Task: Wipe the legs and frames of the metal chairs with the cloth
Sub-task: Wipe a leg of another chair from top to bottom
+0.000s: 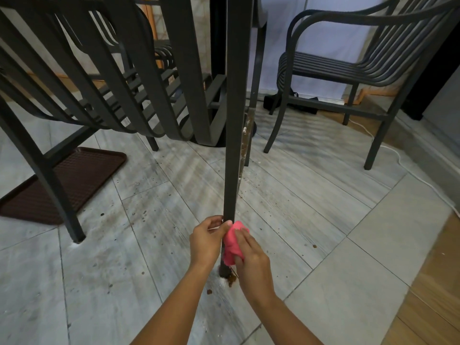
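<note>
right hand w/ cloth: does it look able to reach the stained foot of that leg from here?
Probably yes. The right hand presses the pink cloth to the leg just above its foot; nothing blocks the way down. The left hand grips the other side.

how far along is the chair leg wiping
Early, by the look of it. In hand: the right hand presses the pink cloth on the near leg close to the floor, while the left hand grips that leg. Left: pale crust on the leg behind, and the far chair. Nothing looks clearly finished.
</note>
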{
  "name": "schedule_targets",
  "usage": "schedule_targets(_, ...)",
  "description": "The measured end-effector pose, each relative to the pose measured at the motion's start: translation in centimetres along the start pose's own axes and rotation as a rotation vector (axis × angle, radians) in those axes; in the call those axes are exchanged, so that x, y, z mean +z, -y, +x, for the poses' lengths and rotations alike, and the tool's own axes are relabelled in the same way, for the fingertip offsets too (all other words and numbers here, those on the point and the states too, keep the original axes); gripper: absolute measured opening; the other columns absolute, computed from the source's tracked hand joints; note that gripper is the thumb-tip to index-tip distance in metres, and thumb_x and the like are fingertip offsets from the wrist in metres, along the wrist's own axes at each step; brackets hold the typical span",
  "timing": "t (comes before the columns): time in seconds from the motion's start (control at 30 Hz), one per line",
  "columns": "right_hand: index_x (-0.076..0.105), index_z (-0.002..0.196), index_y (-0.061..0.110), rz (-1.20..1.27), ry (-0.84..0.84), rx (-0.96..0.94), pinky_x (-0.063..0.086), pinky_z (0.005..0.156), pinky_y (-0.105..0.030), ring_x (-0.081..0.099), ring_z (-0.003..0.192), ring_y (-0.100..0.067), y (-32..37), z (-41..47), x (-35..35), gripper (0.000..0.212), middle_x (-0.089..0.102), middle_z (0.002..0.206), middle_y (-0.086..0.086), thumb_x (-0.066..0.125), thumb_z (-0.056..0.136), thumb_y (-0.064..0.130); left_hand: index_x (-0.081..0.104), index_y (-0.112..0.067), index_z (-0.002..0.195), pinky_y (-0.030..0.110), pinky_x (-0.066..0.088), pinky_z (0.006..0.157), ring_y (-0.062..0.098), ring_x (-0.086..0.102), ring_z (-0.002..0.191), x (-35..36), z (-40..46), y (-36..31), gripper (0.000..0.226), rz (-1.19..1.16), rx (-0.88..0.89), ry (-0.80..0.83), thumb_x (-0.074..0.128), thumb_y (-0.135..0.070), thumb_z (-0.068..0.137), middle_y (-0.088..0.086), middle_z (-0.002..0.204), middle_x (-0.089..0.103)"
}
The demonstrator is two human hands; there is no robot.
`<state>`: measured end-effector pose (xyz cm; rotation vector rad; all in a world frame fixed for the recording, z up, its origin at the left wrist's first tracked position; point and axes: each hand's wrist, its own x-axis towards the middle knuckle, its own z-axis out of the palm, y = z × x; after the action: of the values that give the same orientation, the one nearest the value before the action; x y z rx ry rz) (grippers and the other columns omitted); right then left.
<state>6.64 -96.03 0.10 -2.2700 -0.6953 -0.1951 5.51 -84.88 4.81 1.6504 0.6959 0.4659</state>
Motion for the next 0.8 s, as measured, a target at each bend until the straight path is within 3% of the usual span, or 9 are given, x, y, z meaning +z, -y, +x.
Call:
schedule_targets(0.07, 0.044, 0.136, 0.015, 0.025, -0.019, -0.018, 0.039, 0.100, -0.028, 0.046, 0.124, -0.015, 0.8, 0.5, -0.1, 0.059, 0.044, 0.141, -0.001, 0.064, 0.083, -0.002, 0.068, -0.012, 0.106, 0.002, 0.046, 0.061, -0.004, 0.059, 0.079, 0.2, 0.0, 0.0, 0.027, 0.004, 0.006, 0.000, 0.069, -0.024, 0.083, -0.010, 0.086, 0.064)
schedule_targets(0.1, 0.043, 0.137, 0.020, 0.042, 0.023, 0.002, 0.038, 0.103, -0.025, 0.042, 0.124, -0.004, 1.1, 0.7, -0.2, 0.054, 0.041, 0.141, 0.012, 0.058, 0.089, 0.002, 0.068, -0.011, 0.107, 0.000, 0.045, 0.060, -0.005, 0.058, 0.077, 0.3, 0.1, 0.0, 0.027, 0.005, 0.009, -0.003, 0.068, -0.023, 0.083, -0.012, 0.084, 0.063)
schedule_targets(0.17, 0.048, 0.128, 0.036, 0.012, 0.038, -0.020, 0.049, 0.094, -0.027, 0.054, 0.108, 0.007, 1.5, 0.8, -0.5, 0.037, 0.056, 0.119, 0.032, 0.049, 0.096, 0.017, 0.069, -0.011, 0.106, -0.002, 0.043, 0.058, -0.007, 0.057, 0.075, 0.4, 0.3, 0.0, 0.024, 0.002, 0.014, -0.007, 0.068, -0.021, 0.083, -0.014, 0.081, 0.062)
schedule_targets(0.23, 0.054, 0.115, 0.042, 0.122, 0.020, 0.024, 0.055, 0.085, -0.037, 0.065, 0.094, -0.005, 1.6, 0.8, -0.2, 0.023, 0.067, 0.101, 0.017, 0.048, 0.097, 0.030, 0.070, -0.012, 0.102, -0.002, 0.042, 0.056, -0.007, 0.058, 0.073, 0.5, 0.6, 0.2, 0.021, 0.001, 0.014, -0.010, 0.069, -0.020, 0.083, -0.014, 0.078, 0.063)
schedule_targets(0.33, 0.052, 0.124, 0.032, 0.234, -0.006, 0.054, 0.054, 0.086, -0.038, 0.065, 0.100, -0.013, 1.4, 0.6, 0.7, 0.028, 0.067, 0.109, 0.003, 0.048, 0.096, 0.029, 0.070, -0.014, 0.096, 0.000, 0.042, 0.055, -0.006, 0.060, 0.070, 0.4, 0.8, 0.4, 0.015, 0.001, 0.006, -0.014, 0.069, -0.020, 0.082, -0.015, 0.076, 0.064)
schedule_targets(0.47, 0.048, 0.130, 0.022, 0.249, 0.033, 0.132, 0.046, 0.093, -0.021, 0.055, 0.113, -0.013, 0.5, 0.3, 2.2, 0.039, 0.052, 0.130, 0.001, 0.054, 0.093, 0.013, 0.071, -0.016, 0.088, 0.003, 0.045, 0.056, -0.007, 0.063, 0.064, 0.3, 1.1, 0.8, 0.010, -0.024, 0.003, 0.003, 0.072, -0.020, 0.080, -0.012, 0.074, 0.067)
schedule_targets(0.6, 0.049, 0.130, 0.017, 0.215, 0.051, 0.158, 0.044, 0.096, -0.034, 0.048, 0.119, -0.024, -0.7, -0.4, 3.6, 0.046, 0.043, 0.136, -0.003, 0.057, 0.086, 0.005, 0.070, -0.020, 0.082, 0.004, 0.046, 0.057, -0.009, 0.063, 0.064, 0.2, 1.2, 1.0, 0.005, -0.040, 0.015, 0.014, 0.073, -0.020, 0.078, -0.011, 0.073, 0.068)
schedule_targets(0.7, 0.053, 0.123, 0.026, 0.204, 0.025, 0.131, 0.050, 0.091, -0.047, 0.056, 0.111, -0.025, -0.9, -0.7, 4.1, 0.031, 0.055, 0.124, -0.005, 0.056, 0.092, 0.020, 0.070, -0.020, 0.081, 0.005, 0.047, 0.058, -0.007, 0.064, 0.065, 0.1, 1.4, 1.3, 0.005, -0.037, 0.015, 0.012, 0.074, -0.021, 0.078, -0.011, 0.073, 0.069)
schedule_targets(0.8, 0.052, 0.125, 0.022, 0.276, 0.070, 0.185, 0.047, 0.095, -0.040, 0.053, 0.115, -0.023, -1.0, -1.1, 4.2, 0.034, 0.050, 0.130, -0.002, 0.055, 0.091, 0.015, 0.069, -0.024, 0.078, 0.006, 0.047, 0.060, -0.006, 0.064, 0.066, 0.2, 1.6, 1.5, 0.005, -0.039, 0.016, 0.001, 0.074, -0.023, 0.077, -0.011, 0.073, 0.069)
